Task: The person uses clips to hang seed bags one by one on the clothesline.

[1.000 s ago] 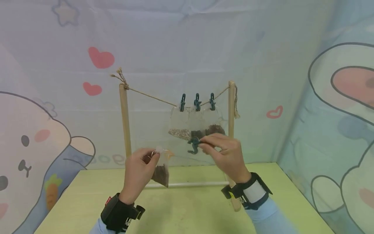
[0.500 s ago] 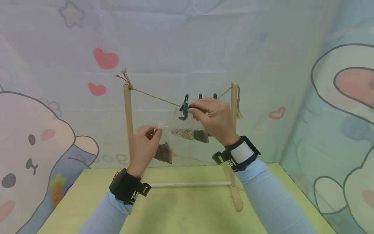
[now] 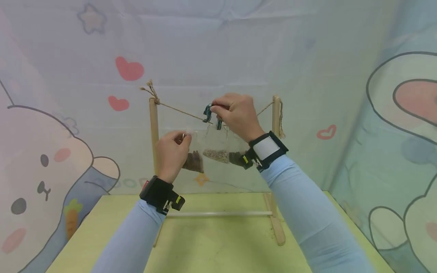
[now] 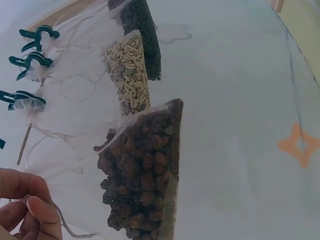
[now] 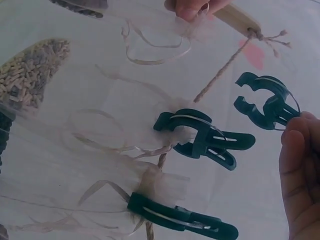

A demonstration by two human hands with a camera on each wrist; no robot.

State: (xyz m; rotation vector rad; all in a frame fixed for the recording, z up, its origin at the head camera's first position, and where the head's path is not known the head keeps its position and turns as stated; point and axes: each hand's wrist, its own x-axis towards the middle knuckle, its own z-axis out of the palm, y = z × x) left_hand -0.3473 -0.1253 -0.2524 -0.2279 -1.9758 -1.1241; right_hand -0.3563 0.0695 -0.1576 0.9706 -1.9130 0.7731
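Observation:
My left hand (image 3: 173, 153) pinches the gathered top of a sheer drawstring bag (image 4: 142, 175), filled with reddish-brown lumps, left of the hanging bags. In my right hand (image 3: 235, 115) is a dark green plastic clip (image 5: 267, 102), squeezed at its handles so its jaws stand apart. That clip is near the twine (image 3: 181, 110), above the bag's top. Beside it, another green clip (image 5: 195, 137) fastens a bag of pale pellets (image 4: 130, 75) to the twine. A bag of dark pellets (image 4: 142, 35) hangs behind that one. My right hand and wrist partly cover the hanging row in the head view.
The twine sags between two wooden posts, left (image 3: 154, 132) and right (image 3: 275, 113). A white crossbar (image 3: 218, 214) joins the stand low down. It stands on a pale yellow-green table (image 3: 218, 242), before a cartoon-printed cloth (image 3: 191, 45).
Both hands have risen towards the twine. The left brought the bag of brown lumps up beside the hanging bags; the right lifted the clip up to twine height, moving left.

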